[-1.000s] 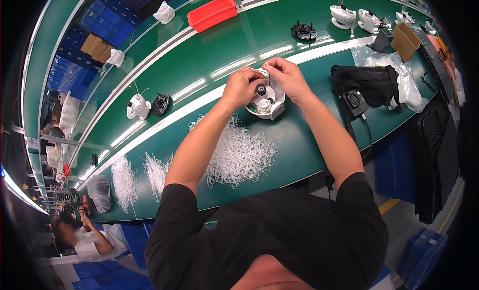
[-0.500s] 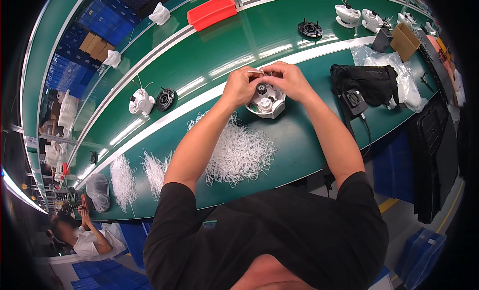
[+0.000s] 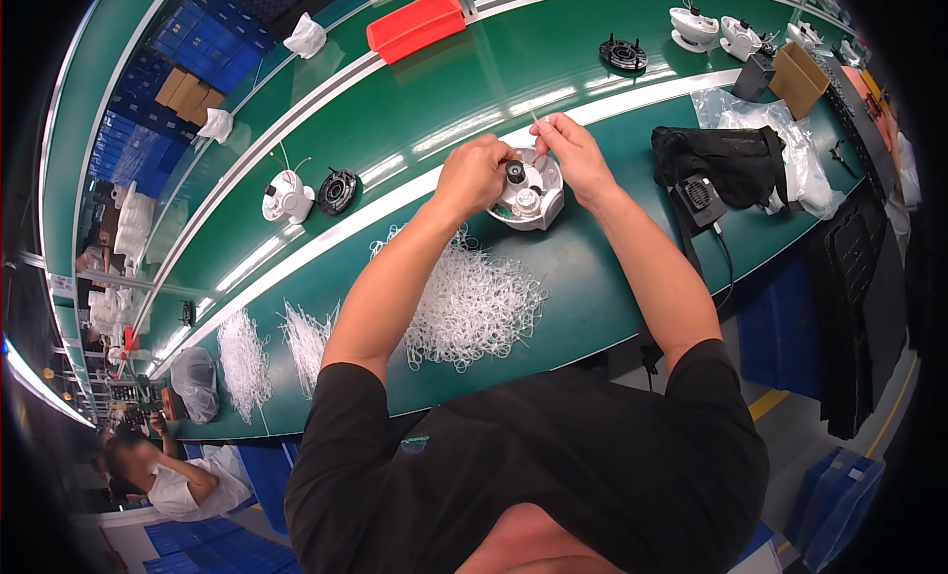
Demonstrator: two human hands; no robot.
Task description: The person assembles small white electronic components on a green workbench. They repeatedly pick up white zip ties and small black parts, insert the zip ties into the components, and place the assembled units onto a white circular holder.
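Note:
A white rounded housing (image 3: 541, 217), open on top with a black lens-like cylinder (image 3: 514, 171) and a small white round part inside, sits on the green table in front of me. My left hand (image 3: 474, 176) is at its upper left edge, fingers closed; what they hold is hidden. Just above the housing's far right side, my right hand (image 3: 573, 159) pinches a thin whitish strip (image 3: 534, 116) that sticks up past the fingertips. Left of the housing, partly behind my left forearm, lies a large heap of thin white looped ties (image 3: 474, 307).
Smaller bundles of white ties (image 3: 243, 362) lie farther left. Beyond the white rail, a green belt carries white units (image 3: 288, 199) and black round bases (image 3: 338, 192). A red bin (image 3: 416, 27) stands behind. At right are a black bag (image 3: 719, 164) and a black device with a cable (image 3: 699, 201).
My hands, together over the housing before, have parted: the right moved up and right with the strip, the left slightly aside. The units and bases on the belt have shifted right.

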